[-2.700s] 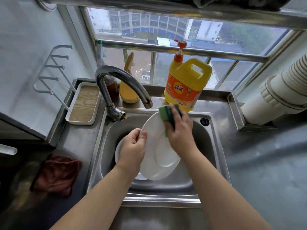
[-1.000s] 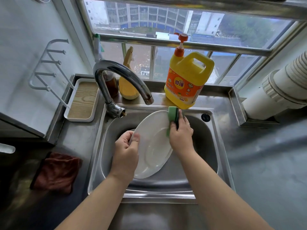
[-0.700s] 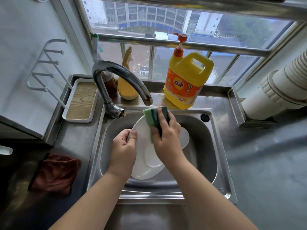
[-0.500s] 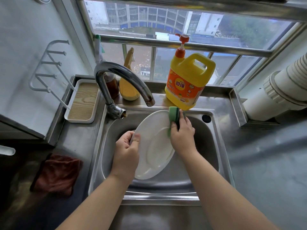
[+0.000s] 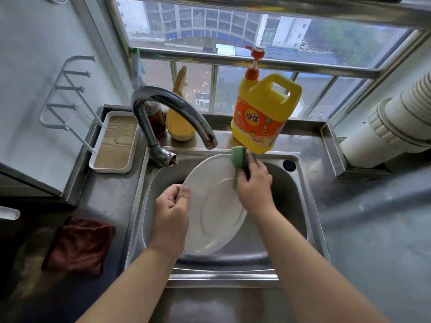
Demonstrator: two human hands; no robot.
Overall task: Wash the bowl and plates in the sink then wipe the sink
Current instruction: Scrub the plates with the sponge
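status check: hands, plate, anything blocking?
Left hand grips white oval plate rim, tilted over steel sink. Right hand presses green sponge on far edge. Nothing blocking.

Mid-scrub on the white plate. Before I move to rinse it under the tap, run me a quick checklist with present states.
1. Left hand grips the plate rim: ok.
2. Right hand holds the green sponge on the plate's far edge: ok.
3. Plate held tilted over the sink: ok.
4. Faucet spout above the basin: ok.
5. Water running: not ok, no stream visible.
6. Plate scrubbed clean: cannot tell.
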